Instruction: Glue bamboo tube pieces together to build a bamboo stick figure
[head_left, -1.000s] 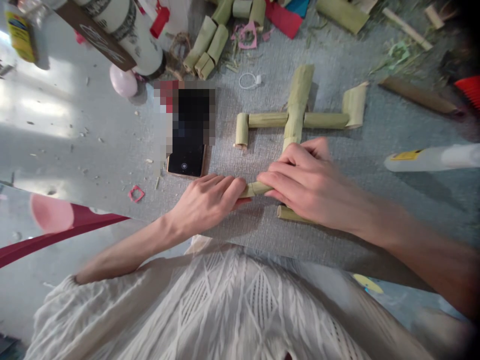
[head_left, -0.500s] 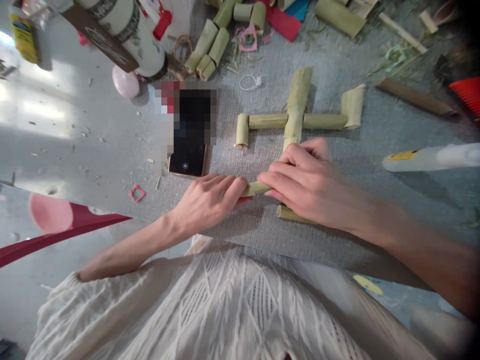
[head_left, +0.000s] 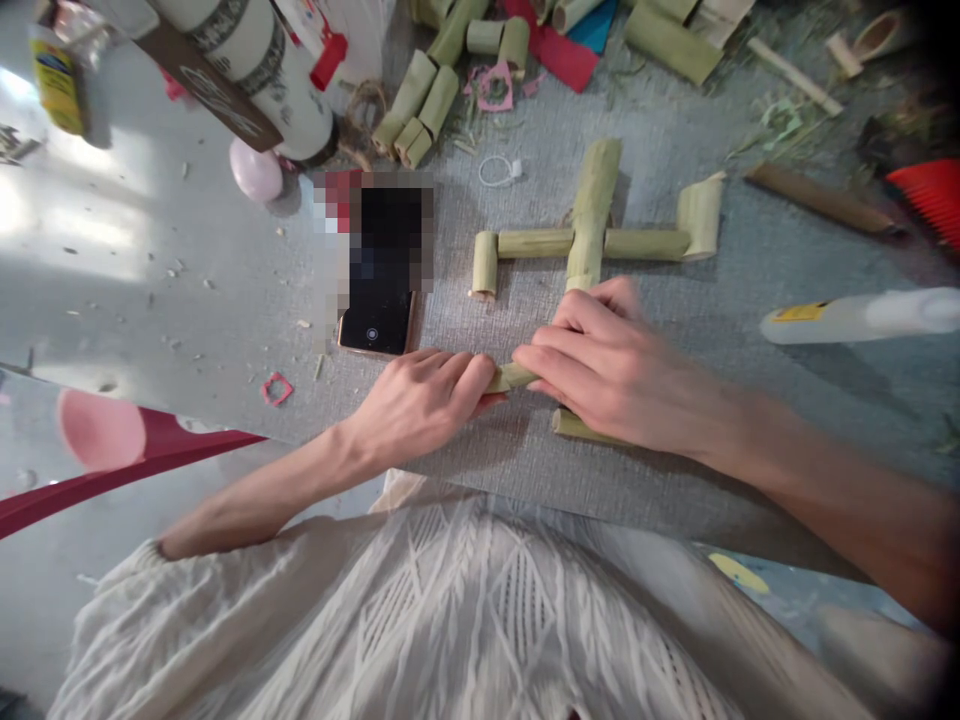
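A cross of green bamboo tubes (head_left: pixel 592 235) lies on the grey mat (head_left: pixel 675 330), its long upright piece running toward me. My left hand (head_left: pixel 420 400) grips the left end of a short horizontal bamboo stick (head_left: pixel 510 377). From the other side, my right hand (head_left: pixel 607 370) lies over that stick and over the lower end of the upright piece, fingers pressed on both. Another short bamboo piece (head_left: pixel 574 427) pokes out under my right palm. How the stick meets the upright is hidden by my fingers.
A phone (head_left: pixel 379 300) lies left of the cross. A white glue bottle (head_left: pixel 855 317) rests at the right. Loose bamboo tubes (head_left: pixel 416 100), paper scraps and a brown stick (head_left: pixel 817 198) crowd the far side. A large bottle (head_left: pixel 255 60) stands at upper left.
Both hands keep the same hold on the stick. The view has tilted slightly, so everything on the table sits a little lower in the picture.
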